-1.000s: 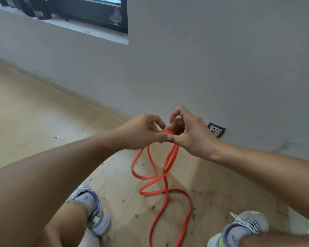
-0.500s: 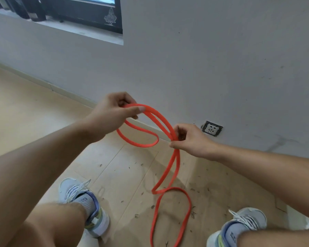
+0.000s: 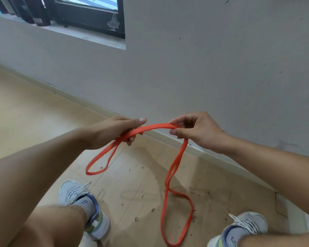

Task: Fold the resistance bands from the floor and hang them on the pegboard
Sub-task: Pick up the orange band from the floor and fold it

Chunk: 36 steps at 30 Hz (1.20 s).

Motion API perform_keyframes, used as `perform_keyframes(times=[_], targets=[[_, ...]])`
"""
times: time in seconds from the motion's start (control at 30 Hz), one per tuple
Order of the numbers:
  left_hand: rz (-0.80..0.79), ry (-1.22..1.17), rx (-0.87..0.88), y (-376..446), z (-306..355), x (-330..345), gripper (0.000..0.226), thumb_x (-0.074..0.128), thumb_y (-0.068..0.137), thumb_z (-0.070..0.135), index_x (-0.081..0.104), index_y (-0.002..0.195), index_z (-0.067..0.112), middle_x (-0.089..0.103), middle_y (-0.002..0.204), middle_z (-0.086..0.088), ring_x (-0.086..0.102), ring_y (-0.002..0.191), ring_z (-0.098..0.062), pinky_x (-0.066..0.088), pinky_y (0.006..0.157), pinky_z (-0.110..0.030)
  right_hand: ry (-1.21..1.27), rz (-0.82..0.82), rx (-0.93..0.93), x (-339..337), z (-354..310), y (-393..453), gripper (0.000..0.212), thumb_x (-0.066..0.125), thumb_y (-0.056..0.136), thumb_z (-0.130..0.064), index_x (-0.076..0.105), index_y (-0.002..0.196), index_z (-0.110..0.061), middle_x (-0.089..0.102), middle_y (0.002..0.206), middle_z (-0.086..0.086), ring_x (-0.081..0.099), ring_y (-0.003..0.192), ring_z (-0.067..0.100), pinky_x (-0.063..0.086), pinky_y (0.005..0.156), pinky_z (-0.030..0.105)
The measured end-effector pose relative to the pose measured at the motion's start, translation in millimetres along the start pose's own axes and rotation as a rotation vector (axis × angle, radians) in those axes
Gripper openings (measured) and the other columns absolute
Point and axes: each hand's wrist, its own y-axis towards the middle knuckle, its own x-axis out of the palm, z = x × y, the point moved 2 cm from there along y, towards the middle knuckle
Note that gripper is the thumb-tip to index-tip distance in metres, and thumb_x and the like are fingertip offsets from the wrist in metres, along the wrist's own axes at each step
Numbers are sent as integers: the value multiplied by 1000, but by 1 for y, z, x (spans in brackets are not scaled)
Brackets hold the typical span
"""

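Standing close to a grey wall (image 3: 221,68), baseboard (image 3: 168,138) running diagonally just beyond both hands. Showing a dark window frame (image 3: 89,16) and sill at upper left, well apart from the work. Lying scattered over the pale wooden floor (image 3: 25,122): small dark flecks of debris, thickest between the two sneakers. Planting the left sneaker (image 3: 86,207) at lower left and the right sneaker (image 3: 243,227) at lower right, bare floor between them. Holding the orange resistance band (image 3: 150,128) in the air between both hands: left hand (image 3: 112,132) closing its grip around doubled strands, right hand (image 3: 196,130) pinching the band between thumb and fingers. Drooping from the left hand, a short loop hanging clear of the floor above the left sneaker. Trailing from the right hand, a long doubled length dropping to the floor and curling into a loop beside the right sneaker. Leaving open floor to the left; crowding on the far side, with the wall near the knuckles.
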Motion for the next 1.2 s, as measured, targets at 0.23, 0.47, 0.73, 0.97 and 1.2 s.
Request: perform_keyframes(times=[0.23, 0.47, 0.73, 0.97, 1.2], targets=[[25, -63, 108, 19, 31, 39, 55, 59, 97, 48, 68, 96, -6, 57, 70, -5, 51, 68, -16, 44, 76, -35, 14, -54, -137, 16, -20, -6, 30, 87, 81, -7, 70, 103, -16, 79, 83, 6, 74, 73, 21, 62, 74, 36], [249, -285, 223, 20, 43, 30, 31, 62, 98, 33, 60, 73, 14, 50, 58, 5, 48, 56, -12, 50, 79, -36, -41, -250, 129, 8, 5, -7, 27, 83, 87, -16, 68, 108, -8, 65, 69, -5, 65, 72, 14, 60, 77, 31], [378, -342, 92, 15, 26, 8, 29, 52, 105, 24, 60, 81, 10, 49, 59, 4, 47, 58, -13, 49, 72, -31, 102, -147, 205, -14, 11, -3, 28, 86, 76, -26, 71, 96, -12, 57, 69, 0, 55, 62, 14, 50, 67, 32], [182, -86, 76, 8, 33, 17, 44, 45, 104, 44, 61, 82, 9, 51, 66, -3, 48, 61, -12, 46, 79, -34, 85, -113, 173, -8, 0, -2, 19, 88, 76, -8, 79, 93, -8, 74, 76, 5, 72, 72, 18, 61, 75, 28], [143, 38, 112, 12, 44, 31, 38, 66, 86, 55, 76, 75, 21, 46, 61, 5, 44, 62, -11, 40, 67, -32, -45, -82, 50, 3, -16, -4, 21, 92, 74, -19, 80, 91, -18, 78, 77, -2, 73, 73, 10, 55, 69, 23]])
